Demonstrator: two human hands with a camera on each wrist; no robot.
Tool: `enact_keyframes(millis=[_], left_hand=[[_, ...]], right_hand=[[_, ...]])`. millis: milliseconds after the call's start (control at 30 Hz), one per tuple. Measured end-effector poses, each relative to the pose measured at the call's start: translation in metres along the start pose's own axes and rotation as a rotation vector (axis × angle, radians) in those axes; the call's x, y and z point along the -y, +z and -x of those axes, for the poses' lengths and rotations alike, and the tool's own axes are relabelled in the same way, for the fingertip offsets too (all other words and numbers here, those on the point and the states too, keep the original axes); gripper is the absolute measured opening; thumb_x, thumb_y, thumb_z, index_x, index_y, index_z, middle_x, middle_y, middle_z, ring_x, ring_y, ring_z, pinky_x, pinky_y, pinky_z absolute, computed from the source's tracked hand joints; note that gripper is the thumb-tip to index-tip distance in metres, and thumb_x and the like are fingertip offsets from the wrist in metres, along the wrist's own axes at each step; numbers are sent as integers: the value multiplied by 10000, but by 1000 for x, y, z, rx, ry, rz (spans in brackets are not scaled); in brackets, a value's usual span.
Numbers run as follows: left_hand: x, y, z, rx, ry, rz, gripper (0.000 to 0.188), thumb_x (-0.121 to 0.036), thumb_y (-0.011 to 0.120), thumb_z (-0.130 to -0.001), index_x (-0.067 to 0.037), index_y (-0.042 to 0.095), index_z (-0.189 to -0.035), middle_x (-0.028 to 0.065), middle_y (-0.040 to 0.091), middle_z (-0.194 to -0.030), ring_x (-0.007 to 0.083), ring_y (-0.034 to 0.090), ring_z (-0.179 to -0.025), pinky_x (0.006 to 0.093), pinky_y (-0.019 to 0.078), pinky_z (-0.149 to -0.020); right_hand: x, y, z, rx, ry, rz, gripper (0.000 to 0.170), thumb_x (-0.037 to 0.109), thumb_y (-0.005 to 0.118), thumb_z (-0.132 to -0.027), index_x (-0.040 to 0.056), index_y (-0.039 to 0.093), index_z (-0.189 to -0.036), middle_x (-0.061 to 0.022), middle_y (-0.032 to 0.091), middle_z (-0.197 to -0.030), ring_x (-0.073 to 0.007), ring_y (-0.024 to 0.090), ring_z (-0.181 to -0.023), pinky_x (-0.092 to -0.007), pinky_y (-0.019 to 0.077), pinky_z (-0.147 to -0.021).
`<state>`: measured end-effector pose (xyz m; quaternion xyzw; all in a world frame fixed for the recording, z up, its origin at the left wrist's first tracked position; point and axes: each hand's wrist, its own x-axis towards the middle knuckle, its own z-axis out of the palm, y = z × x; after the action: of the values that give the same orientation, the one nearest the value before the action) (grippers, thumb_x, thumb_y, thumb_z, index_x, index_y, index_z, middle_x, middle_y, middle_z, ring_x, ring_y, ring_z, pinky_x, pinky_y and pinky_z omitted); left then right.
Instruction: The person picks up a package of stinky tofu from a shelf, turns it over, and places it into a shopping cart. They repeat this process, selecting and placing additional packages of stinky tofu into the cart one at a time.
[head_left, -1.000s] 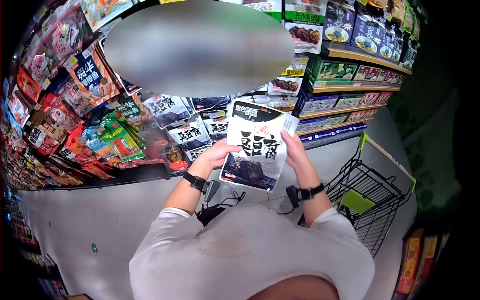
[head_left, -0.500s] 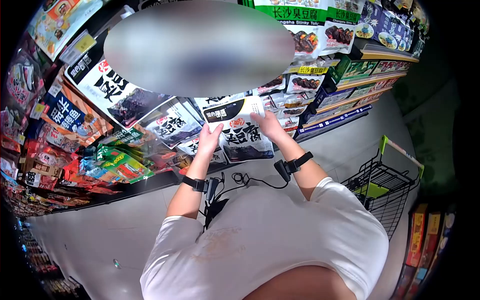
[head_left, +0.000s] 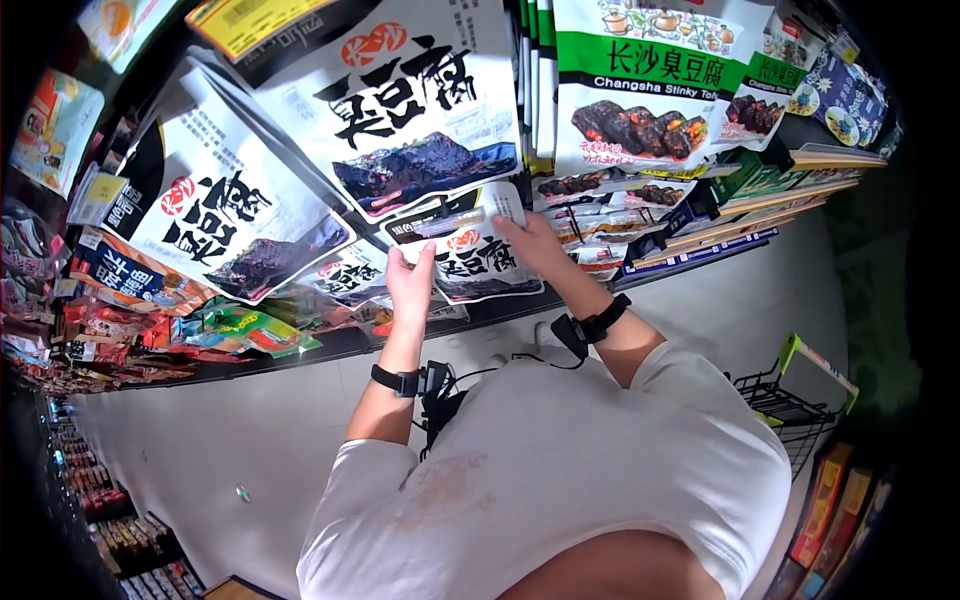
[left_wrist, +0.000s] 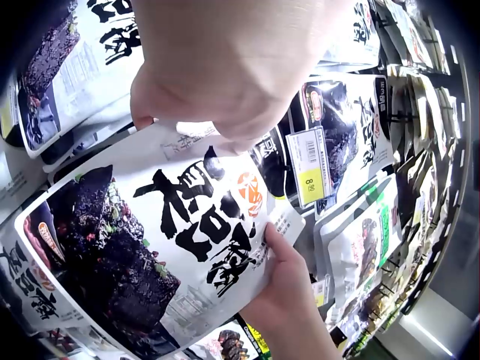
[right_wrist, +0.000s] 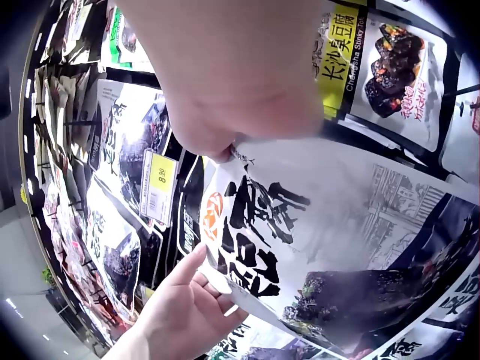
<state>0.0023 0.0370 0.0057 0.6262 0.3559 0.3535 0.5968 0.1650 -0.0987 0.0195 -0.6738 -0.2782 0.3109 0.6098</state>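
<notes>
Both hands grip a white and black food pouch (head_left: pixel 477 262) near its upper part, in front of the hanging racks. My left hand (head_left: pixel 410 283) pinches its left edge, thumb on the front. On the right edge, my right hand (head_left: pixel 535 243) has its thumb on the front too. Large black lettering and a picture of dark food cover the pouch (left_wrist: pixel 142 247) in the left wrist view. The right wrist view shows the same pouch (right_wrist: pixel 300 247) tilted, with the left hand (right_wrist: pixel 184 315) at its edge. Fingers behind the pouch are partly hidden.
Similar white pouches (head_left: pixel 420 110) hang above, beside green-topped pouches (head_left: pixel 640 90). A yellow price tag (left_wrist: pixel 310 166) hangs among them. Boxed goods fill shelves (head_left: pixel 780 190) at the right, and a shopping cart (head_left: pixel 800 400) stands on the floor. Colourful packets (head_left: pixel 250 330) hang at the lower left.
The hands and the pouch have moved forward to the racks, and the hanging pouches appear much larger and closer. The cart has shifted toward the right edge of the view.
</notes>
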Motion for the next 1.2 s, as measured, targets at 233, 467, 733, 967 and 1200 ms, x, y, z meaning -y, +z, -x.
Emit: enact_keyframes(millis=[233, 467, 733, 967, 1200], left_hand=[[8, 7, -14, -14, -9, -18, 245, -117, 653, -828, 10, 538, -1002, 72, 633, -915, 100, 572, -790, 242, 451, -708], [-4, 24, -57, -108, -3, -188, 297, -162, 675, -806, 36, 582, -1006, 90, 640, -940, 116, 575, -816, 254, 452, -743], [20, 29, -55, -102, 83, -286, 438, -156, 707, -755, 54, 474, -1061, 169, 625, -976, 227, 607, -884, 307, 453, -795], [77, 15, -23, 161, -229, -587, 675, -319, 727, -703, 109, 455, -1148, 269, 594, -1053, 353, 589, -996, 358, 451, -848], [85, 20, 11, 850, -189, -871, 520, -419, 589, -795, 78, 599, -950, 224, 626, -782, 256, 626, -728, 369, 459, -662]], right_hand=[[-17, -3, -26, 33, -20, 25, 406, 339, 579, -869, -66, 609, -892, -66, 613, -696, -97, 534, -633, -289, 445, -587], [-31, 11, -81, -140, -278, 98, 356, 325, 564, -858, -13, 610, -962, -201, 643, -861, -332, 622, -805, -350, 462, -720], [-39, 7, -82, -160, -306, 171, 427, 377, 604, -837, -29, 616, -971, -220, 640, -864, -319, 617, -783, -349, 461, -712], [-61, -4, -40, -306, -137, 387, 375, 282, 691, -769, -22, 617, -975, -135, 650, -827, -206, 614, -760, -322, 469, -712], [-110, -21, 35, -335, -28, 260, 281, 210, 675, -763, -5, 617, -935, -94, 628, -806, -186, 596, -708, -307, 480, -649]])
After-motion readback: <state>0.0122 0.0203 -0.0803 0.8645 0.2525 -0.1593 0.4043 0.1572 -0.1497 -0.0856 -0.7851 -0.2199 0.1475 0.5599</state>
